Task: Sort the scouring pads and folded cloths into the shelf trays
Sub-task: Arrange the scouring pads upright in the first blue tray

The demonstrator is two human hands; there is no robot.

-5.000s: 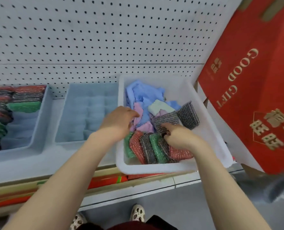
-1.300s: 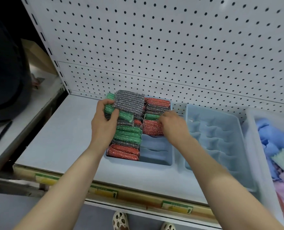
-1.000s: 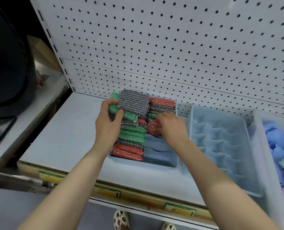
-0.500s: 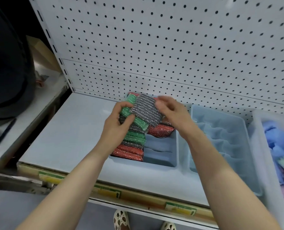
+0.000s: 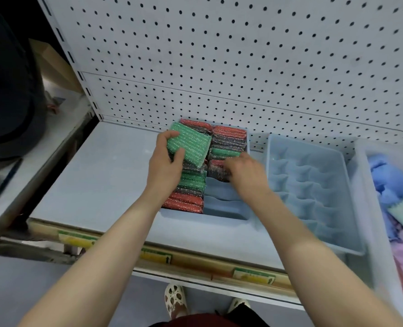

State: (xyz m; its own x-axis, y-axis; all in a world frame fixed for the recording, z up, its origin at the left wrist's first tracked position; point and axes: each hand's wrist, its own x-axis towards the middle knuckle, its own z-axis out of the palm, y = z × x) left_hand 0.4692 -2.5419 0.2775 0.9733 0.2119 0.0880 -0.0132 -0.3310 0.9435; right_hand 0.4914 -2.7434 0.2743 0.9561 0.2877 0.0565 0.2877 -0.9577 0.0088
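Gone from my stack, the grey pad (image 5: 215, 172) gets tucked by my right hand (image 5: 245, 172); left hand (image 5: 166, 166) grips green pad (image 5: 190, 143), ready next.

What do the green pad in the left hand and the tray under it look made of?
Green pad: glittery woven metallic-thread mesh, probably over sponge; it sparkles in stripes. Divided tray: pale blue moulded plastic, smooth, matte, with thin moulded dividers.

A shop: pegboard (image 5: 243, 55) shelving with price labels (image 5: 254, 276) along the edge
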